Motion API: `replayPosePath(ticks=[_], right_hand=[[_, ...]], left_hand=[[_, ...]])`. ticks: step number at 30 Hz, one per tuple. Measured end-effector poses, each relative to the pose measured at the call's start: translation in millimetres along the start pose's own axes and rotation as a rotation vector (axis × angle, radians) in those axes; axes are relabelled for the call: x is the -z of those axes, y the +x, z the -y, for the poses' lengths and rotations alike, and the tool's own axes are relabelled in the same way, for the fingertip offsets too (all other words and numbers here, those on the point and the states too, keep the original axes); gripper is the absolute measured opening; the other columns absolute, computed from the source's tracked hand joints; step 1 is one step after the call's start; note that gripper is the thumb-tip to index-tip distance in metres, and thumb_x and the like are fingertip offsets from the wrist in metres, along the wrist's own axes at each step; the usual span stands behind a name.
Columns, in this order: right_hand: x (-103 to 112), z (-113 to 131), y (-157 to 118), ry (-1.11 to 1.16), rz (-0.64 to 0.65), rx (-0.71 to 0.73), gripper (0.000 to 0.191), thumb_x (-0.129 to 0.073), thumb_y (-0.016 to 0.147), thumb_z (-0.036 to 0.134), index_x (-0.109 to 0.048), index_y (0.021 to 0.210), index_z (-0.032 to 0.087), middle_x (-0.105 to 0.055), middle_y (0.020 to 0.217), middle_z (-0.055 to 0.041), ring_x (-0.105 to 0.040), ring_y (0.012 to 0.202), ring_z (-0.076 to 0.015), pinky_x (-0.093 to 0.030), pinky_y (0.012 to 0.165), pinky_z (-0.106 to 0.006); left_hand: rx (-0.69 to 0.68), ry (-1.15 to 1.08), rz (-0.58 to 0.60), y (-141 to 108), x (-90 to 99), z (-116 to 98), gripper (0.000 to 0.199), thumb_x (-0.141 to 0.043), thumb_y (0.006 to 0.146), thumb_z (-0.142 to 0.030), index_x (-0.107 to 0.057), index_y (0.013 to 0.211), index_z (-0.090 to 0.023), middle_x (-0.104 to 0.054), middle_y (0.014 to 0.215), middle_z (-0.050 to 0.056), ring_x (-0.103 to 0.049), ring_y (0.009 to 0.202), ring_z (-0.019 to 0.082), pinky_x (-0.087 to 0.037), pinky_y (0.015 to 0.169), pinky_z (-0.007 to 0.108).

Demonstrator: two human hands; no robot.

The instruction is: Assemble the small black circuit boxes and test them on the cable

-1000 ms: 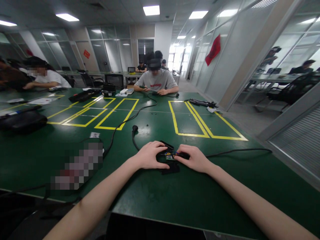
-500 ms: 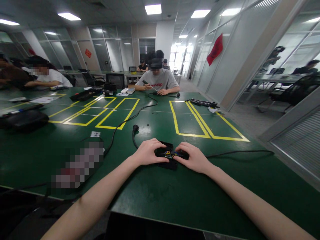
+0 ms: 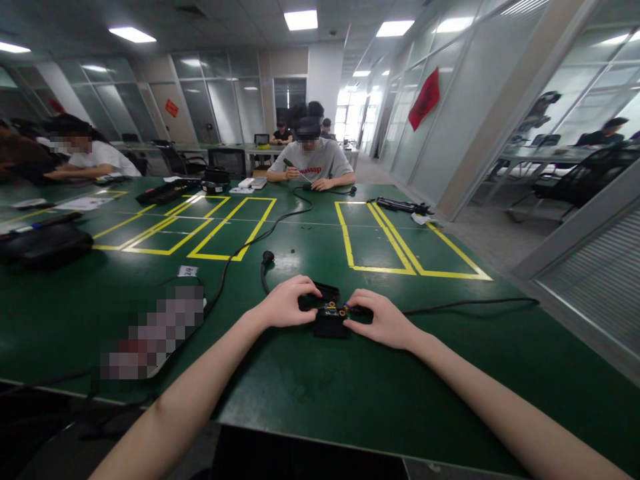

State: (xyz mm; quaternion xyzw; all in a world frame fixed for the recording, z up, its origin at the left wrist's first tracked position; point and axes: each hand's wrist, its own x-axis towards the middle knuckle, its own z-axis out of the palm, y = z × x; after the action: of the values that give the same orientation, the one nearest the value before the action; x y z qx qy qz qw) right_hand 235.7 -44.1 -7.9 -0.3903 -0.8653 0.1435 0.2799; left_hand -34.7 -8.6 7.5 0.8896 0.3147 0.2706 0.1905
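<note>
A small circuit board [image 3: 331, 309] with yellow ring-shaped coils is between my hands, just above the table. Black casing pieces [image 3: 330, 329] lie open around and under it. My left hand [image 3: 285, 305] curls round the board's left end, thumb and forefinger on either side. From the right, my right hand [image 3: 383, 321] pinches the board's other end, close to some bluish wires. The fingers hide both ends of the board. A black cable [image 3: 450, 307] runs out to the right past my right hand, and a black plug [image 3: 269, 257] on a short cord lies beyond my left.
On the green table [image 3: 300, 393], a blurred-out power-strip-like object [image 3: 155, 333] lies left, with a long black cable [image 3: 227, 273]. Yellow tape rectangles [image 3: 375, 269] mark the surface. A folded black tripod-like thing [image 3: 400, 205] lies far right. Opposite, a person [image 3: 311, 160] holds a screwdriver.
The whole view has shifted slightly. My left hand has drawn a little back from the board, showing more of it; my right hand stays at its end.
</note>
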Motion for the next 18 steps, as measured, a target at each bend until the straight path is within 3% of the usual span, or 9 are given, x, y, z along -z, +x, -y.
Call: replayPosePath(ticks=[9, 18], right_hand=[[-5.9, 2.7, 0.3, 0.046, -0.04, 0.025, 0.013, -0.071, 0.082, 0.024, -0.069, 0.094, 0.02, -0.07, 0.096, -0.0077, -0.067, 0.09, -0.0235, -0.056, 0.081, -0.038], [-6.3, 8.0, 1.7, 0.097, -0.024, 0.0, 0.018, -0.068, 0.083, 0.02, -0.07, 0.1, 0.02, -0.069, 0.102, -0.009, -0.067, 0.094, -0.0236, -0.057, 0.087, -0.039]], left_hand=[[-0.015, -0.102, 0.011, 1.1, -9.6, -9.9, 0.027, -0.069, 0.078, -0.015, -0.075, 0.104, -0.019, -0.074, 0.108, 0.007, -0.069, 0.099, 0.022, -0.054, 0.095, 0.035], [0.006, -0.083, -0.047, -1.5, -1.5, 2.4, 0.023, -0.075, 0.083, -0.029, -0.074, 0.104, -0.02, -0.072, 0.114, 0.009, -0.067, 0.108, 0.024, -0.055, 0.097, 0.038]])
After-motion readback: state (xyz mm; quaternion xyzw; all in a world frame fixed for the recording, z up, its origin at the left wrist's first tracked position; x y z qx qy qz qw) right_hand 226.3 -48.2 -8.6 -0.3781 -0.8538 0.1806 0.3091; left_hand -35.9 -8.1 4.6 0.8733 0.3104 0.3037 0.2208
